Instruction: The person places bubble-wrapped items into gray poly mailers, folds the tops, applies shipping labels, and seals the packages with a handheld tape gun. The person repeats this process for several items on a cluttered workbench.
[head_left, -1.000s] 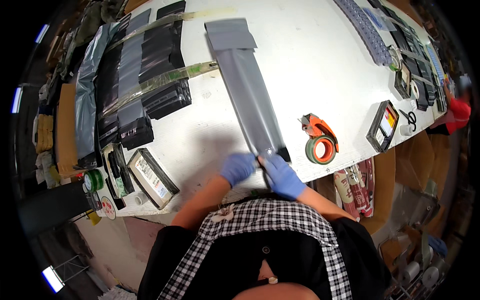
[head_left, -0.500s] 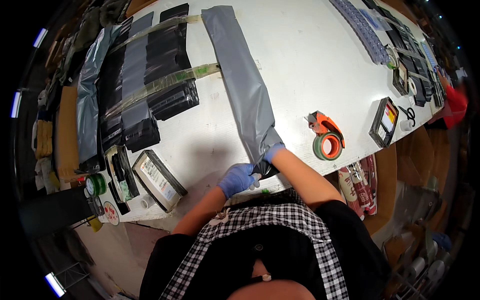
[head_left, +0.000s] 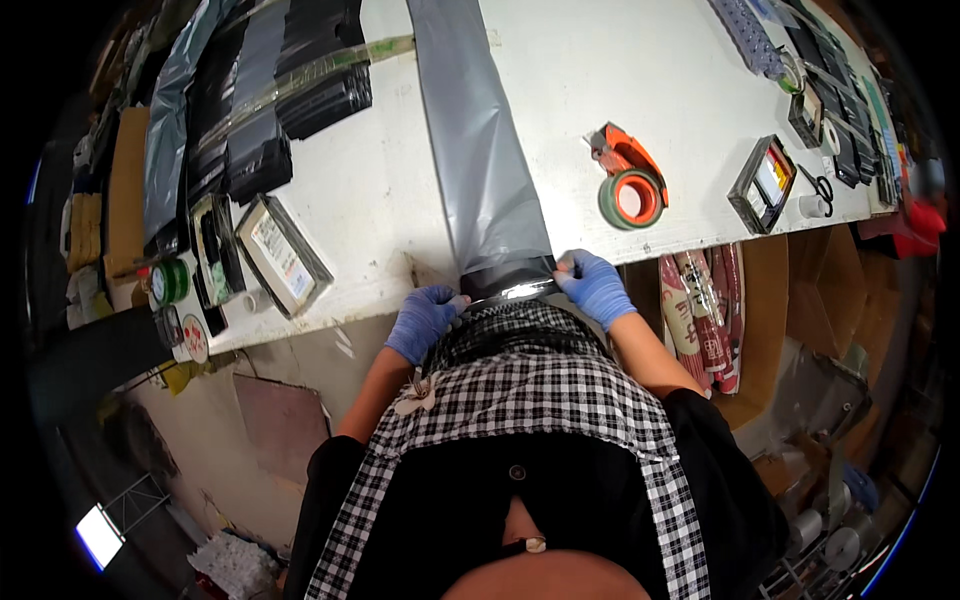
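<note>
Because the long grey poly mailer bag (head_left: 480, 150) runs lengthwise down the white table (head_left: 640, 90) from the top of the frame to the near edge at centre, its dark open end overhangs right against the person's checked apron, where both hands can work it. At centre left, the left hand (head_left: 425, 318), in a blue glove, is curled closed on the bag's left corner; at centre right, the right hand (head_left: 593, 285), also gloved, pinches the right corner, so the mouth is stretched flat between them. To the right, an orange tape dispenser (head_left: 628, 180) lies within easy reach. Stacks of black and grey bags (head_left: 240, 110) fill the upper left, while small framed boxes (head_left: 282, 252) sit left of the bag.
</note>
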